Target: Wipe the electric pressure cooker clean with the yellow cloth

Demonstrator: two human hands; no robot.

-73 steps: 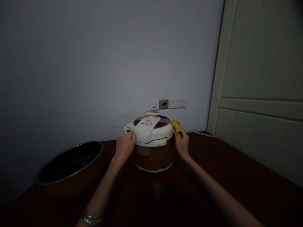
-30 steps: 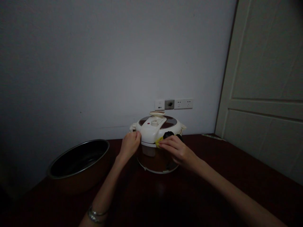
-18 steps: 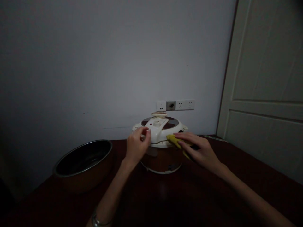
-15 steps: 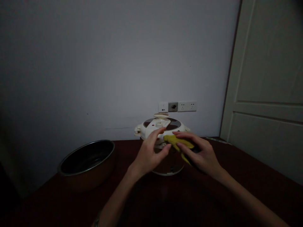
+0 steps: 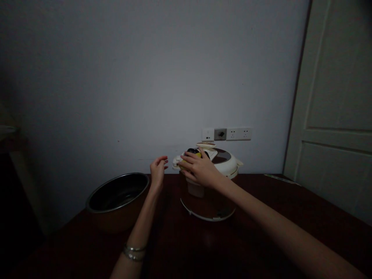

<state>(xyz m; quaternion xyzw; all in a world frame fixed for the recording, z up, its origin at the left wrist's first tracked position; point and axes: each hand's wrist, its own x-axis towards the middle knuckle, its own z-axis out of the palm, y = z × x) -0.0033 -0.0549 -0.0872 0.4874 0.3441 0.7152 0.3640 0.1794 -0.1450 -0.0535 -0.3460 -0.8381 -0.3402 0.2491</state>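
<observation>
On top of the cooker (image 5: 207, 197), over the left half of its lid (image 5: 228, 162), I find the right hand (image 5: 200, 170) laid palm down. Its fingers are nearly straight and close together, pinning a yellow cloth (image 5: 198, 155) against the lid. Only scraps of yellow show past the fingers, with a dark patch beside them that I cannot identify.

The left hand (image 5: 158, 170) is raised in the air just left of the cooker, apart from it. It is loosely open with curled fingers and holds nothing. A bracelet (image 5: 133, 251) sits on that wrist.

My judgement is that the step in hand is wiping the lid's top. A further stroke calls for steady downward pressure, and probably a bracing hand on the cooker, since nothing holds it now.

Materials:
- **Lid:** smooth cream plastic, domed, with a dark brown inset and a raised handle.
- **Body:** glossy brown, round, with a pale band at the foot.
- **Cloth:** soft and pliable.
- **Basin (image 5: 110, 217):** wide metal, with a dark inside, well to the left of the cooker.
- **Table (image 5: 203, 248):** dark, polished and faintly reflective, bearing both the cooker and the basin.
- **Sockets (image 5: 226, 134):** on the wall behind the cooker.
</observation>
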